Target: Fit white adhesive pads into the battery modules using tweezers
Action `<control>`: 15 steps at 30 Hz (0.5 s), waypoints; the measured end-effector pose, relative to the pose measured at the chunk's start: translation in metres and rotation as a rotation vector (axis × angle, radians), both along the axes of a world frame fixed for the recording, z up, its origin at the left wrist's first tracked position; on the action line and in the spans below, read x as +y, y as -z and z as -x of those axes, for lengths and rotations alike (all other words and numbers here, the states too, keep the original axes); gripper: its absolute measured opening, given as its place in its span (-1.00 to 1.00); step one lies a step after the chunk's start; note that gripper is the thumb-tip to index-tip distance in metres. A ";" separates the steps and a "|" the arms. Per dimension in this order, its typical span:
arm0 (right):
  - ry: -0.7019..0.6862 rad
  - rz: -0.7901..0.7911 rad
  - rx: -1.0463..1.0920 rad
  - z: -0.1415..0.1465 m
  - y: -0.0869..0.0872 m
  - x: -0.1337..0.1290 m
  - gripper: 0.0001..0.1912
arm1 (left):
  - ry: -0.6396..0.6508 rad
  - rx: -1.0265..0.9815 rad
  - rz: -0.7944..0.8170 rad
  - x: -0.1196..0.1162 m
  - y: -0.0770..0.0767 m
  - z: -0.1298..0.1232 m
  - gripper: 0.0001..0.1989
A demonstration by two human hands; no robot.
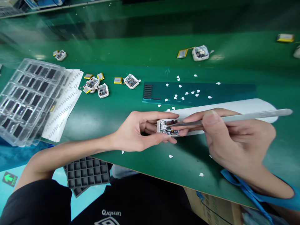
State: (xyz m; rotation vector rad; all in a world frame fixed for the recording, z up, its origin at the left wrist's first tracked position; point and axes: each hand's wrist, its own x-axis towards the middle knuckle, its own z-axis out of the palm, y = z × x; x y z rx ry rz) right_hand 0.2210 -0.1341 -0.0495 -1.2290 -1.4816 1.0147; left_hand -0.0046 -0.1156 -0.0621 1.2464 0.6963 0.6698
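- Left hand (138, 132) has the fingers curled in, thumb on the near side and fingers on the far side, gripping a small white case (162, 127) with its insides showing.
- Right hand (236, 140) is pinched closed around some metal tweezers (253, 117), tips right at the case's open face. Can't tell if they're actually touching anything in there.
- That case is held up above the green table (89, 125), just in front of the person.
- Little white stickers (170, 156) are scattered all over the table.
- More open cases (131, 81) and yellow-edged batteries (118, 80) sit further back.
- Clear plastic trays (47, 63) on the left, partly over printed sheets (67, 100).
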 end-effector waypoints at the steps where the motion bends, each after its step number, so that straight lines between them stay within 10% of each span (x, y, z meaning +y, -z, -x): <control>1: -0.003 -0.003 -0.012 0.000 0.000 0.000 -0.68 | -0.001 0.003 0.001 0.000 0.000 0.000 -0.50; 15: 0.004 -0.102 -0.078 -0.002 0.007 -0.001 -0.72 | 0.002 0.020 -0.006 0.000 0.001 0.000 -0.48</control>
